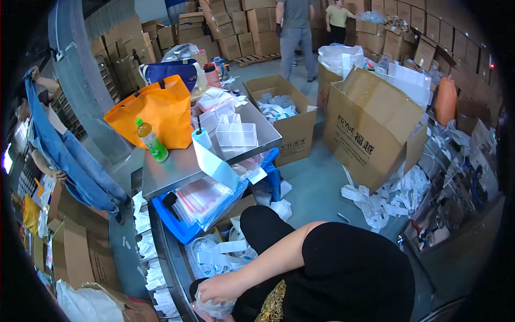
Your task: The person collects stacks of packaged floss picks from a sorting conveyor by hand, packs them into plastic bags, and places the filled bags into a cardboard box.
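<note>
My right hand (221, 288) is closed on a crumpled clear plastic bag (219, 309) at the lower edge, beside my black-clad leg. Under the bag shows a sliver of my left hand (227, 319); its fingers are mostly hidden. Just beyond my hands, an open carton holds clear plastic pieces (209, 256) and a white paper strip (232, 246). Above it, a blue tray (177, 228) contains a stack of clear bags with pink edges (201, 201).
A metal table (161, 174) bears an orange bag (161, 110), a green-labelled bottle (152, 140), a label roll (202, 138) and a clear plastic box (236, 134). Large cartons (365, 129) stand right. Plastic scraps (375, 204) litter the floor. One person (70, 145) holds blue cloth at left; others stand behind.
</note>
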`<state>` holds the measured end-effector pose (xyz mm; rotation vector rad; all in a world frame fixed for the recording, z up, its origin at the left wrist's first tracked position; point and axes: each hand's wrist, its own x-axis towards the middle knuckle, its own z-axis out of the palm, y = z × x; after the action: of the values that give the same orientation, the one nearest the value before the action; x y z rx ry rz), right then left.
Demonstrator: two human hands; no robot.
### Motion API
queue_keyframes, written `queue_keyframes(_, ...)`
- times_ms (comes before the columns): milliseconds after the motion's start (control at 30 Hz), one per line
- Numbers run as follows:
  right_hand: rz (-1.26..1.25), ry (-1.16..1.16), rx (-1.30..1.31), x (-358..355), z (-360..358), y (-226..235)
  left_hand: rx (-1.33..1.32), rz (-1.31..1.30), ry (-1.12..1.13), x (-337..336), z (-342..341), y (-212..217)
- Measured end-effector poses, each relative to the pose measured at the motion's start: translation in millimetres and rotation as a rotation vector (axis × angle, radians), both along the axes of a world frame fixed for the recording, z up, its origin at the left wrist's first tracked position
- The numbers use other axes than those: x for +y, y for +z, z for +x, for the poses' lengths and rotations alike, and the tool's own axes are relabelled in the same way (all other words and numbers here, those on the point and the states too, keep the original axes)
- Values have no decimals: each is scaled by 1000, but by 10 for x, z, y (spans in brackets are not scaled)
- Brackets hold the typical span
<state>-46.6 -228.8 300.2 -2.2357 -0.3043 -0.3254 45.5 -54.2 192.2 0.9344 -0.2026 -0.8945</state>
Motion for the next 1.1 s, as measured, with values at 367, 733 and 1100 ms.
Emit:
queue_keyframes(367,-95,-94,5,-62,-45,98,469,-336,38,-181,51,-206)
queue_keyframes(733,-205,-114,59,25,79,-72,337,-319,97,-129,-60,-101)
queue_keyframes(1100,-98,-108,-59,-232,29,190,497,-608,70,-377,-143,231)
